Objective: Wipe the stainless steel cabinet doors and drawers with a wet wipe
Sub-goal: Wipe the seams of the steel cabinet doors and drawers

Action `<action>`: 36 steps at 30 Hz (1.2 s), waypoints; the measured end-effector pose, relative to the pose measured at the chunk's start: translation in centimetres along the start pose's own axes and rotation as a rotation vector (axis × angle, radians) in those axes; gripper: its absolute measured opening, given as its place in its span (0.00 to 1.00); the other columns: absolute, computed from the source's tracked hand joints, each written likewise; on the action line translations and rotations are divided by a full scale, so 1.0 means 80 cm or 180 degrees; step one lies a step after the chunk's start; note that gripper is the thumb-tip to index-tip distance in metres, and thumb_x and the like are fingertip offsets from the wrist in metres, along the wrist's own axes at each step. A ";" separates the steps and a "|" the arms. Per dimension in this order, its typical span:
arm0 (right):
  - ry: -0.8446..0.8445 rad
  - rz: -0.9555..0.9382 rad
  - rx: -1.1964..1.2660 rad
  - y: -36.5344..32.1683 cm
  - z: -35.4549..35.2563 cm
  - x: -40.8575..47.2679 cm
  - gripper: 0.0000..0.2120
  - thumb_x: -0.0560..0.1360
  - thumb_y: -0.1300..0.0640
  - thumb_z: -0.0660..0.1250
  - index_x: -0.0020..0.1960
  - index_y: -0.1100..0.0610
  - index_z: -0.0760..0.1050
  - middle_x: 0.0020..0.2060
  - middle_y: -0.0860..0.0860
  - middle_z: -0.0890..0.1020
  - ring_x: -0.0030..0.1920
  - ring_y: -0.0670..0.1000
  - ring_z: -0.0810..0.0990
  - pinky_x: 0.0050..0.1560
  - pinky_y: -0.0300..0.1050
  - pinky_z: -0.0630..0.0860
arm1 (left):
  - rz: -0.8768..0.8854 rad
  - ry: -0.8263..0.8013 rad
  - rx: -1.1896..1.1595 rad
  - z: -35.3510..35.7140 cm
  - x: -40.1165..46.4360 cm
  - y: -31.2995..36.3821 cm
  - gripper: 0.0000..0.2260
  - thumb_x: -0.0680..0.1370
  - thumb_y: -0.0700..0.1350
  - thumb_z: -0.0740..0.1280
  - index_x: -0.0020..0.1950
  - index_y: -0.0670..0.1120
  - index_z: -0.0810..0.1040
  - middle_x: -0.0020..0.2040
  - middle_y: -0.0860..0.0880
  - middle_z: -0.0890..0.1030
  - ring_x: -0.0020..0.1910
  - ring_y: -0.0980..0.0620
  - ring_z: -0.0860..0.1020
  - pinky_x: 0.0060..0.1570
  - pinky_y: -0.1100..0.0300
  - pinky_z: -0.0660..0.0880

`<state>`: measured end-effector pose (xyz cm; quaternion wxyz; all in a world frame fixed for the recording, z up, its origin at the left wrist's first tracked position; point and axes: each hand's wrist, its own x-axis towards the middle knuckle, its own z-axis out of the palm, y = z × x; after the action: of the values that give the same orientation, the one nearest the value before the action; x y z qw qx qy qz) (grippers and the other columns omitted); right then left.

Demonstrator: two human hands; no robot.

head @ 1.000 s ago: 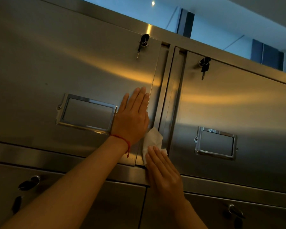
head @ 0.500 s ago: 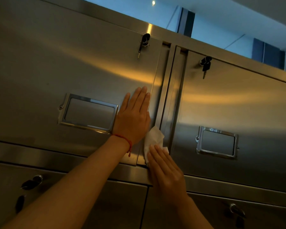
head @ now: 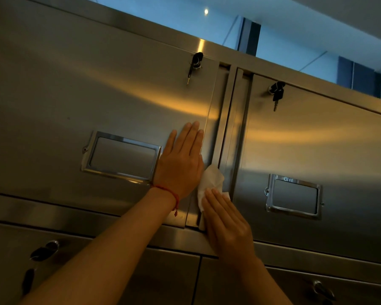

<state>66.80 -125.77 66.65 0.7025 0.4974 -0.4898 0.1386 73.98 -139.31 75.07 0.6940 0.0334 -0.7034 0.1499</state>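
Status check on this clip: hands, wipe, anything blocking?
Left hand flat on left door, fingers straight. Right hand presses wipe against the door's right edge. Keys hang higher up, clear of the wipe.

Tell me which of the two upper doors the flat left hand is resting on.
The left upper door: the left hand lies flat beside its label frame; the right upper door is untouched.

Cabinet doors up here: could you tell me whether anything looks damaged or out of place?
Nothing stands out. Both doors look undented, keys hang in the locks, and the right hand presses the wipe flat.
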 end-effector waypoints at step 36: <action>0.0196 0.0352 -0.0133 0.028 0.016 0.064 0.15 0.74 0.60 0.62 0.54 0.68 0.79 0.54 0.65 0.79 0.57 0.62 0.78 0.58 0.59 0.73 | 0.0053 0.0098 0.0078 -0.001 0.001 0.000 0.23 0.77 0.46 0.51 0.68 0.36 0.69 0.68 0.37 0.70 0.68 0.40 0.68 0.65 0.42 0.65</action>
<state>67.04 -127.25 72.21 0.7188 0.4502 -0.4975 0.1821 74.08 -139.26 75.17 0.7031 0.0338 -0.6910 0.1648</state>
